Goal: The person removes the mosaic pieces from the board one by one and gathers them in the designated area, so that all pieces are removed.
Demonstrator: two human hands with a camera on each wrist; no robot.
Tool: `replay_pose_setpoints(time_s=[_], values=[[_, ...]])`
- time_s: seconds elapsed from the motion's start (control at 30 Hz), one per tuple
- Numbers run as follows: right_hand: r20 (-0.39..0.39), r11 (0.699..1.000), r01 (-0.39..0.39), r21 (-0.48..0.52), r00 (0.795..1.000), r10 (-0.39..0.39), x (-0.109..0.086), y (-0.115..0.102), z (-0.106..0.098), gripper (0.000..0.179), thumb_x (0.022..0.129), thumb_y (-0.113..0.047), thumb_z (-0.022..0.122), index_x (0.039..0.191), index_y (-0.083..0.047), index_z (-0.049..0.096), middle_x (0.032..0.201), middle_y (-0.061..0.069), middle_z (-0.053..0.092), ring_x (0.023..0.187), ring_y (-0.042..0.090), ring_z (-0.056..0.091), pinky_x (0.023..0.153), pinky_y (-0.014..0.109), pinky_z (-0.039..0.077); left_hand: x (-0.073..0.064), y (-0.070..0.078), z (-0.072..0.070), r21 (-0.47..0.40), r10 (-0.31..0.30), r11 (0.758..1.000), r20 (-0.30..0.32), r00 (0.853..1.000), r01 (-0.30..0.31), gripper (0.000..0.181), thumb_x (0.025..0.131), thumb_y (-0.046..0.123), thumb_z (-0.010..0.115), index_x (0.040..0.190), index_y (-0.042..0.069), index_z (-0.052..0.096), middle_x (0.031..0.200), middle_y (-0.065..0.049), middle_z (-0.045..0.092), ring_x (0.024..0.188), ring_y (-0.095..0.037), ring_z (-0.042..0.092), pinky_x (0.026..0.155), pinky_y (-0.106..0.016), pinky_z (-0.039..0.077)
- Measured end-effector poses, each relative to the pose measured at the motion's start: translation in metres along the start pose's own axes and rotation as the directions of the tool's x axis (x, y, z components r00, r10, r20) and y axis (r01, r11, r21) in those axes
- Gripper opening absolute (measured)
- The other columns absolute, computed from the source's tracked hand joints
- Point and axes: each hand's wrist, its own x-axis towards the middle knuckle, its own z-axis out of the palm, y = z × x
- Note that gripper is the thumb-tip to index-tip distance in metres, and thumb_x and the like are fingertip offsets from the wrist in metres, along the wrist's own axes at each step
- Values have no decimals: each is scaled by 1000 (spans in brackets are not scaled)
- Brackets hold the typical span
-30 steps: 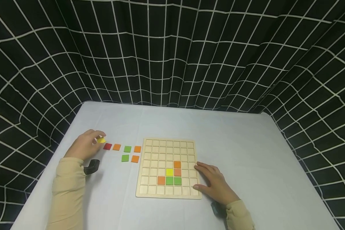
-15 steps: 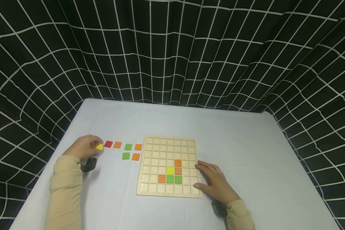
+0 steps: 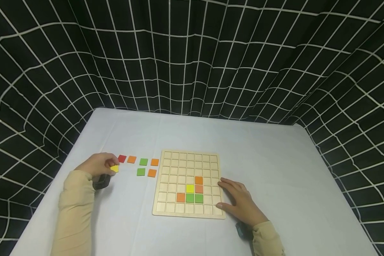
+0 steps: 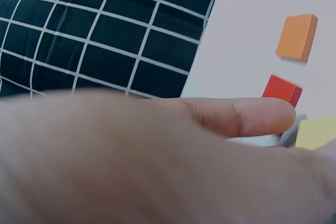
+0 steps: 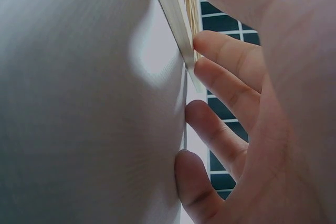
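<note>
My left hand (image 3: 97,164) pinches a yellow square tile (image 3: 115,168) between thumb and fingertips, left of the board. In the left wrist view the yellow tile (image 4: 317,131) shows at the right edge, partly hidden by the thumb. Just past the fingers lies a red tile (image 3: 122,158). A pale wooden grid board (image 3: 172,172) lies in the middle of the table. Its cells hold several tiles, among them a yellow tile (image 3: 190,188) beside an orange one (image 3: 198,180)'s column. My right hand (image 3: 241,204) rests fingertips and thumb on the board's right edge, fingers spread and relaxed.
Right of the red tile, a row has an orange tile (image 3: 132,159), a green tile (image 3: 143,161) and another orange tile (image 3: 155,162). Below them lie a green tile (image 3: 140,172) and an orange tile (image 3: 152,173). A dark checked curtain (image 3: 192,64) surrounds the white-covered table (image 3: 275,163).
My left hand has carried the yellow tile from beyond the red tile to a spot nearer me. The right hand stays at the board's edge. The head view has shifted slightly.
</note>
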Motion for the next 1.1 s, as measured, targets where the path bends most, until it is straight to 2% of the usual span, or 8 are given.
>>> replay_pose_setpoints(time_s=[0.5, 0.73, 0.97, 1.1], values=[[-24, 999, 50, 3, 998, -50, -1, -1, -1, 72, 77, -51, 73, 139, -22, 49, 146, -4, 43, 127, 27, 40, 100, 56, 37, 7, 0, 5, 13, 85, 996, -31, 996, -85, 26, 75, 5, 76, 98, 2, 65, 90, -11, 61, 84, -24, 52, 73, -35, 45], [-14, 999, 34, 1, 999, -34, -1, 0, 0, 73, 77, -53, 71, 139, -23, 49, 147, -4, 42, 129, 27, 40, 102, 57, 35, 6, -1, 6, 19, 67, 998, -29, 997, -67, 26, 76, 6, 76, 99, 1, 65, 89, -12, 57, 84, -26, 51, 70, -36, 45], [-1, 1000, 23, -5, 1000, -23, -1, -2, -1, 73, 77, -53, 72, 140, -23, 48, 147, -4, 42, 129, 26, 39, 102, 57, 35, 5, -2, 7, 26, 40, 999, -37, 998, -40, 26, 77, 5, 76, 99, 2, 65, 91, -12, 58, 86, -27, 51, 73, -37, 47], [-3, 1000, 23, -5, 1000, -23, -1, -2, -2, 73, 77, -53, 72, 140, -22, 49, 147, -5, 42, 129, 26, 40, 102, 56, 35, 5, -1, 6, 22, 47, 999, -32, 998, -47, 27, 77, 5, 77, 100, 1, 65, 92, -13, 57, 86, -28, 51, 72, -37, 47]])
